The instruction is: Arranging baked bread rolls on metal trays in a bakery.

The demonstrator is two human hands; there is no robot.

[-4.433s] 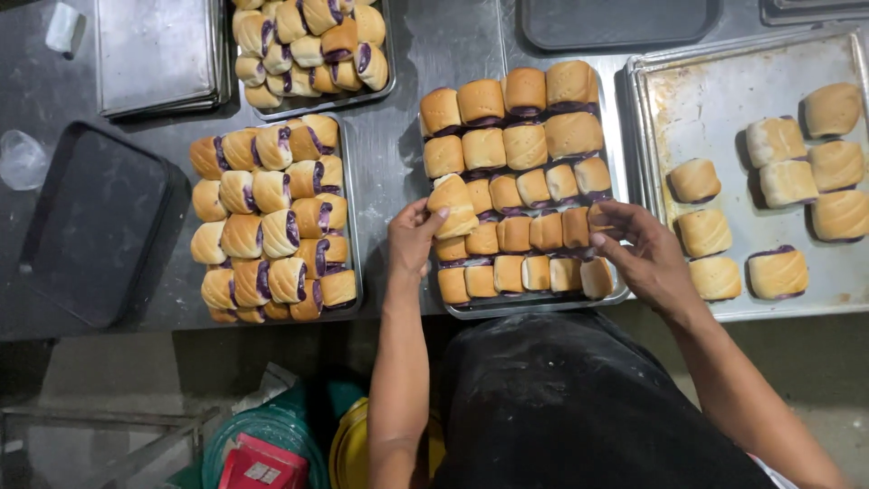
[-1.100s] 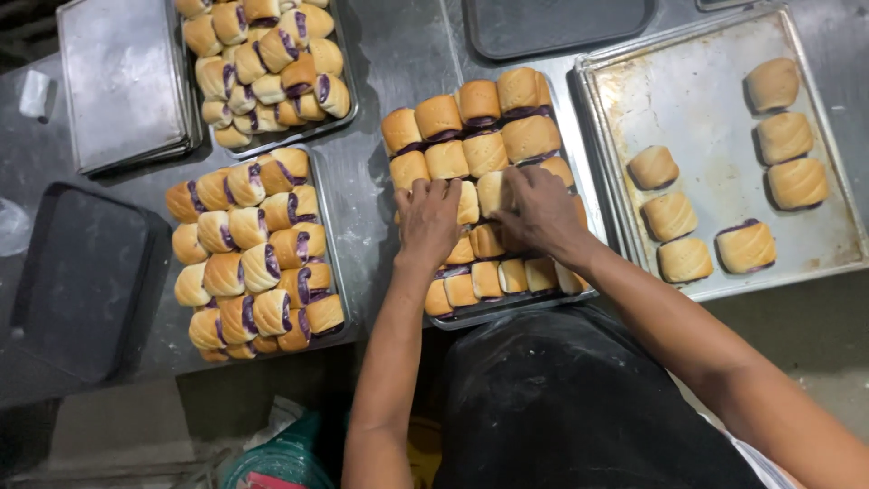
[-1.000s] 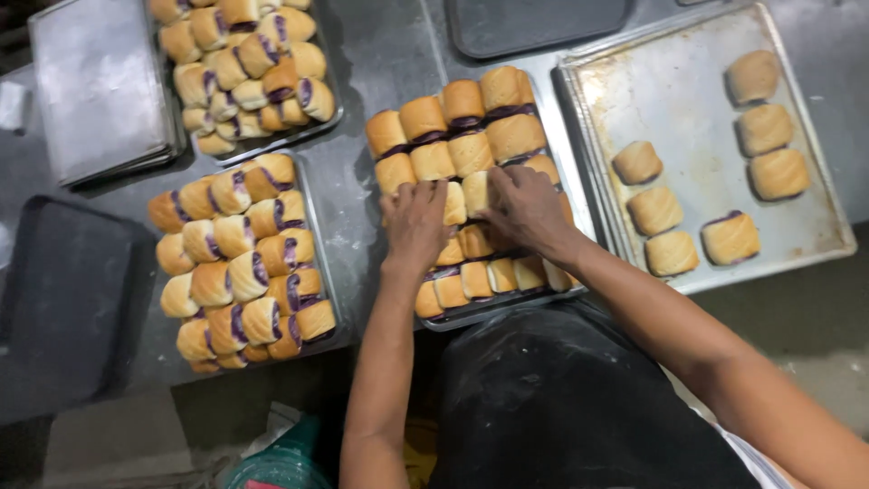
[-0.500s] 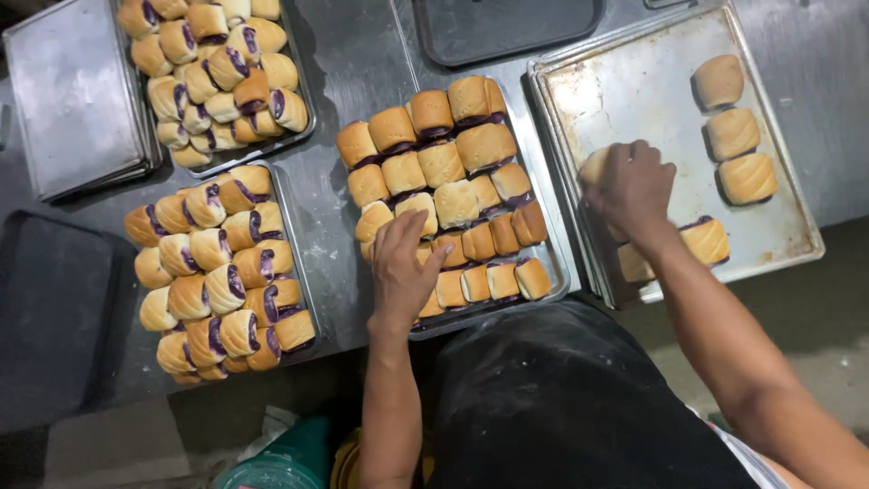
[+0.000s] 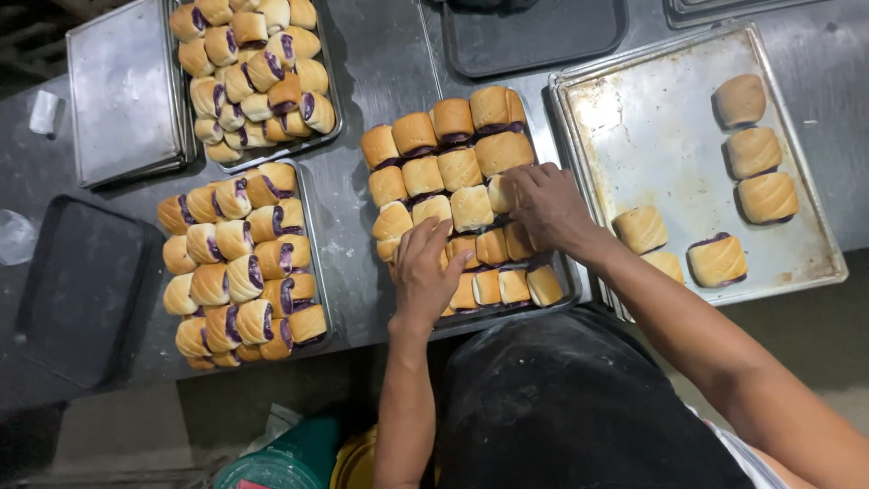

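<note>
A steel worktable spans the view; on its right lies a large baking sheet, long axis running near to far, with a few buns scattered on it; at the centre sits the middle tray, long axis also near to far, packed with golden rolls showing purple filling; two full trays stand to the left; the left hand rests fingers spread on the near rolls; the right hand presses curled fingers on rolls at the tray's right edge; whether it clamps one, I cannot tell.
</note>
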